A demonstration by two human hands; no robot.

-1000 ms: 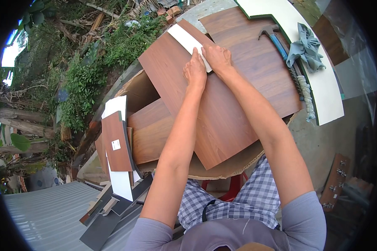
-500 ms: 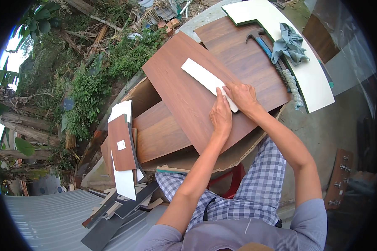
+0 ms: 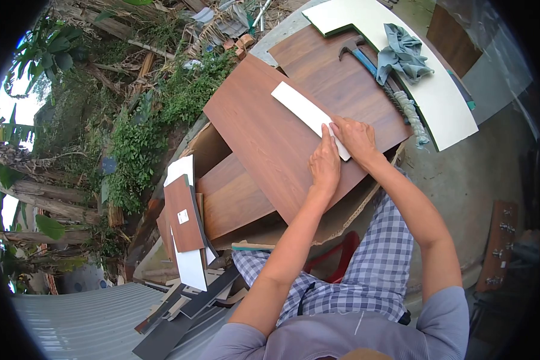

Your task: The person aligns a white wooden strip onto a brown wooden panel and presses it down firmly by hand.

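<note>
A narrow white board strip (image 3: 300, 109) lies slantwise on a reddish-brown wood-grain panel (image 3: 252, 132), close to the panel's right edge. At the strip's near end, my left hand (image 3: 325, 165) has its fingers pressed on the left side. My right hand (image 3: 355, 141) closes over the same end from the right, thumb side near the left fingertips. Both hands cover part of that end, so what the fingers do underneath is hidden.
Another brown panel (image 3: 342, 78) lies beneath. To the right are a hammer (image 3: 366, 63), a grey-blue cloth (image 3: 404, 54) and a large white board (image 3: 447, 108). Stacked offcuts (image 3: 183, 219) stand left, above corrugated metal (image 3: 72, 318). A brown strip with metal fittings (image 3: 497, 249) is far right.
The white strip and both hands have shifted right across the brown panel, nearer its right edge. The whole view has also turned slightly. Both hands stay at the strip's near end.
</note>
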